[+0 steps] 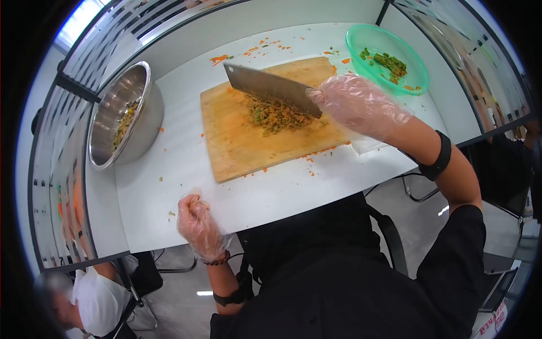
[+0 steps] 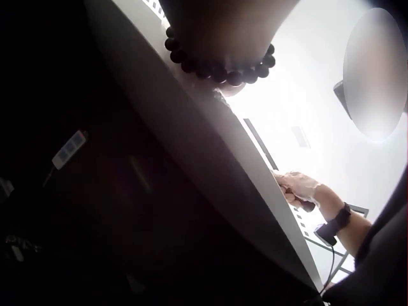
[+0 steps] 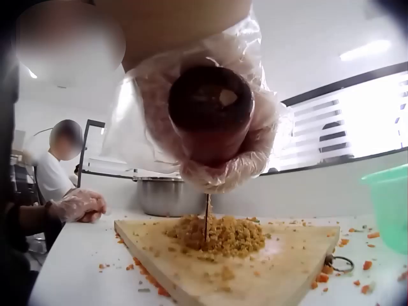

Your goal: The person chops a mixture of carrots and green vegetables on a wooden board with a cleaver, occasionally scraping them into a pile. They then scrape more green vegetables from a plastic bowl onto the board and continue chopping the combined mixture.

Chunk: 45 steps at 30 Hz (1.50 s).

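Nearest: L hand [image 1: 200, 226], in a clear plastic glove, sits at the edge of the white table [image 1: 259, 198], nr the cutting board's near-left corner but not touching it; fingers curled in on themselves, bead bracelet [image 1: 217, 259] at the wrist. L wrist view is part dark, part washed out, so can't make out those fingers there.

Next, the cutting board [image 1: 237, 152] itself, lying flat w/ chopped orange-green mix [image 1: 276, 121] heaped mid-board & a metal ring [image 3: 352, 262] at one corner. R hand [image 1: 361, 104], also gloved, is over the board's right part, gripping the cleaver [image 1: 271, 87] by its handle; blade stands on edge across the heap, tip end toward the board's far left. Blade hides some of the mix in the head view; in R wrist view, glove & handle end block much of what's beyond the board.

Left of the board, apart from it: steel bowl [image 1: 151, 116], tilted-looking in the head view, w/ more chopped stuff inside. Far right of the board: green basin [image 1: 384, 42] w/ a dark-green lump [image 1: 392, 65], R hand btwn it & the board's near side. Orange scraps [image 1: 218, 59] lie beyond the board; a pale partition [image 1: 271, 25] behind them. Off past the board's left: person in white top [image 1: 101, 302].
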Tool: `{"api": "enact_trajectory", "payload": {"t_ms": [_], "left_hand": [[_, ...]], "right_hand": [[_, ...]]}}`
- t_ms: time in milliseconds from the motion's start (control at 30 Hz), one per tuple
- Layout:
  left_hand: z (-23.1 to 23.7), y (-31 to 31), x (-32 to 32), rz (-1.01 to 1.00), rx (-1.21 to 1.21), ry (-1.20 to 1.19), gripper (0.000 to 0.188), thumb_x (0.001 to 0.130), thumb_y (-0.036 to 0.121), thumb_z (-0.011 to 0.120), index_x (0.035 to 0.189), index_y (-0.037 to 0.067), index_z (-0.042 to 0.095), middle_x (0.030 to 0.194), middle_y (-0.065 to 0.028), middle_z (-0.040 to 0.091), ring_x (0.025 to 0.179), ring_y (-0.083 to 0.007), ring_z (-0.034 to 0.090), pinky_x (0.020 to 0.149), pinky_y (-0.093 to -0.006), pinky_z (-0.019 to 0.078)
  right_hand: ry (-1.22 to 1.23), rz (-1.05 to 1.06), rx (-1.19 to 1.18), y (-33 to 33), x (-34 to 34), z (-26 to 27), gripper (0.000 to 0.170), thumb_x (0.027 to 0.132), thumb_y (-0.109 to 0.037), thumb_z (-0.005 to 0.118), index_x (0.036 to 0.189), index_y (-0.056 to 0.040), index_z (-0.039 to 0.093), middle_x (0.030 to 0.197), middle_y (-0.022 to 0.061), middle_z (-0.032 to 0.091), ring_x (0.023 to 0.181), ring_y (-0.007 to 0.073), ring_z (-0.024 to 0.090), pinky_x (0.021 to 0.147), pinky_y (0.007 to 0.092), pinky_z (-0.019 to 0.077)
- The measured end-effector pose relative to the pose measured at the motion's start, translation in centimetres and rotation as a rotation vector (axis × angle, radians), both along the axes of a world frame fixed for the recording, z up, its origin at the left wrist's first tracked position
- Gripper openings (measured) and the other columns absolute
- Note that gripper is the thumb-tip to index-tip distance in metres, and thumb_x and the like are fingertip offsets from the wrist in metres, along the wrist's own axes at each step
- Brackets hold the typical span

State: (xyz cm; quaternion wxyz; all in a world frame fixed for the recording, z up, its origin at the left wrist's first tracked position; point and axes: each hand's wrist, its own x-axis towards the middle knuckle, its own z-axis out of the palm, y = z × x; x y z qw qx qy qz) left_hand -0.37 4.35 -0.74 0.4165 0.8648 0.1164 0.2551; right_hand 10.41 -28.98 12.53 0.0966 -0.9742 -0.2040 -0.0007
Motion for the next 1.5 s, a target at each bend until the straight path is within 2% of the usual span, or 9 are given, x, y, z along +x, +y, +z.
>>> {"api": "enact_trajectory", "payload": {"t_ms": [333, 533, 633, 767, 867, 933, 1067, 1267, 1500], "left_hand": [[0.4, -0.1, -0.1, 0.007, -0.038, 0.033, 0.018, 0.092, 0.006, 0.051, 0.102, 0.0, 0.064, 0.073, -0.0095, 0.062, 0.065, -0.0188, 0.057, 0.063, -0.0311, 0.047], [0.8, -0.2, -0.2, 0.007, -0.011, 0.046, 0.019, 0.092, 0.007, 0.051, 0.103, 0.0, 0.065, 0.073, -0.0096, 0.062, 0.065, -0.0196, 0.057, 0.063, -0.0315, 0.0472], [-0.2, 0.3, 0.1, 0.014, 0.084, 0.011, 0.017, 0.094, 0.002, 0.048, 0.101, 0.0, 0.063, 0.071, -0.0038, 0.057, 0.064, -0.0118, 0.051, 0.06, -0.0272, 0.0431], [0.4, -0.2, -0.2, 0.007, -0.055, 0.041, 0.017, 0.094, 0.001, 0.048, 0.102, -0.001, 0.063, 0.071, -0.0041, 0.056, 0.065, -0.0115, 0.051, 0.06, -0.0269, 0.0429], [0.6, -0.1, 0.2, -0.001, -0.057, 0.038, 0.017, 0.094, 0.001, 0.048, 0.102, -0.001, 0.063, 0.071, -0.004, 0.056, 0.064, -0.0111, 0.051, 0.06, -0.0261, 0.0424], [0.7, -0.1, 0.0, -0.003, -0.022, 0.049, 0.017, 0.094, 0.001, 0.048, 0.102, -0.002, 0.063, 0.071, -0.0038, 0.056, 0.064, -0.0108, 0.051, 0.06, -0.0255, 0.0421], [0.5, 0.0, 0.1, 0.019, -0.045, 0.072, 0.018, 0.092, 0.003, 0.049, 0.1, -0.001, 0.064, 0.071, -0.0109, 0.061, 0.064, -0.021, 0.058, 0.064, -0.0337, 0.0478], [1.1, -0.3, -0.1, 0.027, -0.02, 0.084, 0.018, 0.092, 0.001, 0.047, 0.099, -0.001, 0.064, 0.072, -0.0122, 0.061, 0.065, -0.0227, 0.059, 0.064, -0.0337, 0.048], [0.4, 0.1, -0.1, 0.025, -0.05, 0.093, 0.019, 0.092, 0.0, 0.048, 0.101, -0.001, 0.064, 0.074, -0.0122, 0.062, 0.065, -0.0215, 0.06, 0.063, -0.0335, 0.048]], "right_hand": [[0.047, 0.14, -0.218, 0.2, -0.9, -0.5, 0.039, 0.105, -0.029, 0.048, 0.086, 0.0021, 0.063, 0.078, 0.023, 0.061, 0.08, 0.0406, 0.062, 0.072, 0.0511, 0.0497], [0.156, -0.111, -0.077, 1.3, -0.7, 0.7, 0.048, 0.105, -0.037, 0.045, 0.084, 0.0021, 0.063, 0.075, 0.0242, 0.061, 0.081, 0.0433, 0.061, 0.075, 0.0524, 0.0479], [0.045, 0.081, -0.204, 0.5, -0.2, 0.3, 0.05, 0.105, -0.038, 0.044, 0.083, 0.0023, 0.064, 0.077, 0.0247, 0.062, 0.081, 0.0439, 0.061, 0.074, 0.0528, 0.0483], [0.077, -0.114, -0.036, 0.5, -0.2, -0.6, 0.049, 0.106, -0.037, 0.045, 0.08, 0.0028, 0.06, 0.075, 0.025, 0.06, 0.079, 0.0436, 0.06, 0.071, 0.0505, 0.0491], [-0.061, 0.058, -0.069, -0.8, 0.6, -1.1, 0.048, 0.105, -0.035, 0.047, 0.08, 0.0037, 0.059, 0.073, 0.0262, 0.058, 0.075, 0.0447, 0.058, 0.068, 0.0498, 0.0471], [-0.091, -0.041, 0.014, -0.7, 0.1, -0.4, 0.045, 0.105, -0.033, 0.048, 0.081, 0.0041, 0.059, 0.073, 0.0273, 0.057, 0.074, 0.0458, 0.056, 0.067, 0.0506, 0.0451], [-0.006, 0.082, 0.083, -2.0, 0.2, -0.8, 0.044, 0.104, -0.031, 0.05, 0.082, 0.0052, 0.058, 0.073, 0.0285, 0.055, 0.073, 0.047, 0.054, 0.065, 0.0518, 0.0413], [-0.049, -0.08, 0.17, -2.3, 0.8, -2.4, 0.046, 0.105, -0.033, 0.049, 0.083, 0.0066, 0.057, 0.073, 0.0289, 0.052, 0.069, 0.0458, 0.052, 0.064, 0.0514, 0.0396], [-0.126, 0.175, 0.167, -3.3, 0.7, -2.0, 0.045, 0.106, -0.035, 0.048, 0.085, 0.0049, 0.057, 0.072, 0.0256, 0.051, 0.071, 0.0425, 0.052, 0.065, 0.0495, 0.0404]]}}
